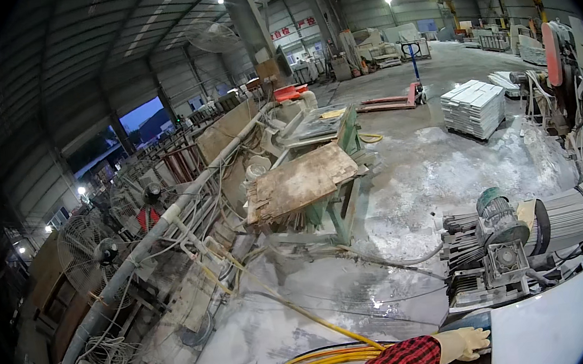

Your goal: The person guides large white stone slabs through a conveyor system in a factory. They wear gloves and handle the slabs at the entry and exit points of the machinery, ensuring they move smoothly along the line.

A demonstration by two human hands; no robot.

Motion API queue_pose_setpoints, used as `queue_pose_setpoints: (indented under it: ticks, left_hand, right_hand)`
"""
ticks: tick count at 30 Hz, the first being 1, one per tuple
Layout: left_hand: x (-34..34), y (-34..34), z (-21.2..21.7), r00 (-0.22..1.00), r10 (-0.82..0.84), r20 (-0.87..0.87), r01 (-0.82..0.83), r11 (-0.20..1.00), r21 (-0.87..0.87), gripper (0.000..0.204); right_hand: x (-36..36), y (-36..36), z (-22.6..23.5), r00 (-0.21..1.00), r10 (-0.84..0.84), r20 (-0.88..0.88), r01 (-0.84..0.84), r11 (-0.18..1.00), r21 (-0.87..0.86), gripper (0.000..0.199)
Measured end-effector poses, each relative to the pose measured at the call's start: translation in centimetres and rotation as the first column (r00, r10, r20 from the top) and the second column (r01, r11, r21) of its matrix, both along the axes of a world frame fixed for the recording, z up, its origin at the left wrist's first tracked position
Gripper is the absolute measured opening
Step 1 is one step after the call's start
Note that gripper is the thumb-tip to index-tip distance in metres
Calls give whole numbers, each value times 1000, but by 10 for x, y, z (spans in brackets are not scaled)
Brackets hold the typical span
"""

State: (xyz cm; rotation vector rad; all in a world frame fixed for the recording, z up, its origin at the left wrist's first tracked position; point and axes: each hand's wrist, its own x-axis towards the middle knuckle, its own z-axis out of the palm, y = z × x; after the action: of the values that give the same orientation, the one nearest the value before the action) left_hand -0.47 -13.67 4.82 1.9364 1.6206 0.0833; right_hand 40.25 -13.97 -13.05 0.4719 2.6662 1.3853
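Fingers of the gloved left hand (pixel 463 343) extend, loosely spread, beside the left edge of the white slab (pixel 555 317); contact cannot be confirmed. The right hand is out of view. Hazards: a wet edge could cause slipping; the coiled yellow hose (pixel 340 355), tripping.

The person's left arm enters at the lower edge, its forearm wrapped in a red-and-black checked sleeve (pixel 407 361) and laid nearly level, pointing toward the picture's right. The gloved left hand (pixel 461 345) continues the forearm's line with little bend at the wrist, where the glove's loose cuff (pixel 446 348) meets the fabric. The glove is cream-coloured and wrinkled. Its fingers (pixel 480 338) stretch away from the sleeve, loosely extended and slightly parted rather than curled into a fist.
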Motion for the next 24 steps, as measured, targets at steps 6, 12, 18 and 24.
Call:
queue_pose_setpoints:
  ticks: [6, 12, 18, 24]
  left_hand:
    - [-14, 6, -21, 996, -91, -2, 91, 996, -8, 70]
    - [-23, 5, -10, 989, -138, -46, 140, 990, 37, 59]
    - [-39, 20, 10, 941, -90, 327, -22, 946, 323, 26]
    - [-29, 52, 29, 927, -309, 212, 179, 861, 475, 30]
  right_hand:
    - [13, 17, -54, 944, -259, -204, 170, 913, -371, 39]
    - [-73, -21, 46, 694, -628, -353, 47, 529, -847, 39]
    - [-136, -53, 106, 551, -761, -342, -58, 374, -926, 38]
    - [-155, -80, 118, 430, -845, -317, -41, 332, -942, 38]
